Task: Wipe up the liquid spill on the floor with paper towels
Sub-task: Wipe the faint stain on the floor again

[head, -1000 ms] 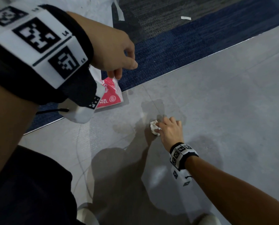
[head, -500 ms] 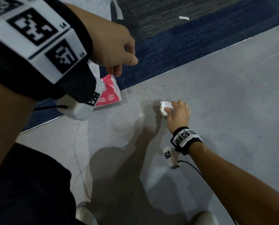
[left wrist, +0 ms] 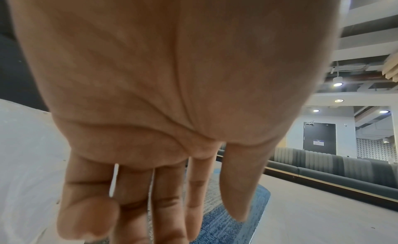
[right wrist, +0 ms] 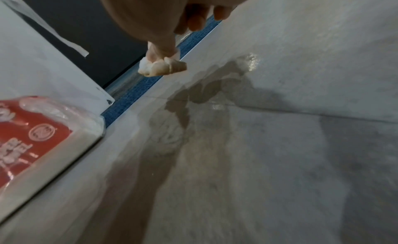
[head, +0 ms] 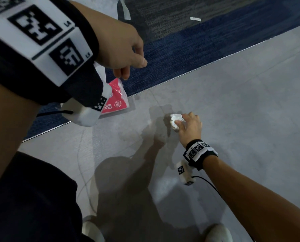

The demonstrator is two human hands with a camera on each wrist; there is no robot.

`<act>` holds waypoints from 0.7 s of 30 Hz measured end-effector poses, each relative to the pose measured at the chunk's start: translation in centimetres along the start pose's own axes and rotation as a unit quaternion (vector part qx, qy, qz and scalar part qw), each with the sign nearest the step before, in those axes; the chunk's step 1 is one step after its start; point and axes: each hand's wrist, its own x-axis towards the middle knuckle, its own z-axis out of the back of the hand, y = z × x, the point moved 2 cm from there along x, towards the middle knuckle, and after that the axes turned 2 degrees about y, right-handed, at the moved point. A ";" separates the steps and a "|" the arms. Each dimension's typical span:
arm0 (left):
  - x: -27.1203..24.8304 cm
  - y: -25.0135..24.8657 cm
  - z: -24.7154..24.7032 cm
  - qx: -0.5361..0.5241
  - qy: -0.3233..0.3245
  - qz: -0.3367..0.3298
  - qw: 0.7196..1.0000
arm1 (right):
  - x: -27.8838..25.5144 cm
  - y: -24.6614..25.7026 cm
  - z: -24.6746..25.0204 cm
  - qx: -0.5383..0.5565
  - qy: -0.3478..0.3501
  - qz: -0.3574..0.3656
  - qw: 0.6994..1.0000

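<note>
My right hand (head: 189,127) reaches down to the grey floor (head: 250,119) and grips a crumpled white paper towel wad (head: 176,120). The wad sits at the right edge of a dark wet patch (head: 163,112). In the right wrist view the thumb and fingers pinch the wad (right wrist: 162,67) just beyond the glistening spill (right wrist: 204,93). My left hand (head: 123,67) hangs high at the upper left, holding nothing. Its fingers (left wrist: 163,205) hang nearly straight in the left wrist view.
A pink paper towel pack (head: 117,101) lies on the floor left of the spill, at the carpet edge; it is also at lower left as the pack (right wrist: 32,137). Blue carpet (head: 189,55) borders the floor behind. My white shoes (head: 217,233) are at the bottom.
My right hand slid the wad away from me and slightly right across the floor, then nearly stopped. The left hand has barely moved.
</note>
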 end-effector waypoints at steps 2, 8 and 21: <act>0.1 0.1 0.0 0.002 -0.002 -0.005 1.000 | -0.8 0.1 -0.6 -0.015 0.014 0.009 1.000; 0.3 0.7 -0.1 0.001 -0.017 -0.002 1.000 | -3.4 0.7 -2.7 -0.063 0.051 0.044 0.996; 0.2 1.4 -0.2 0.016 0.002 0.011 1.000 | -3.9 0.9 -2.3 -0.132 0.044 0.106 0.985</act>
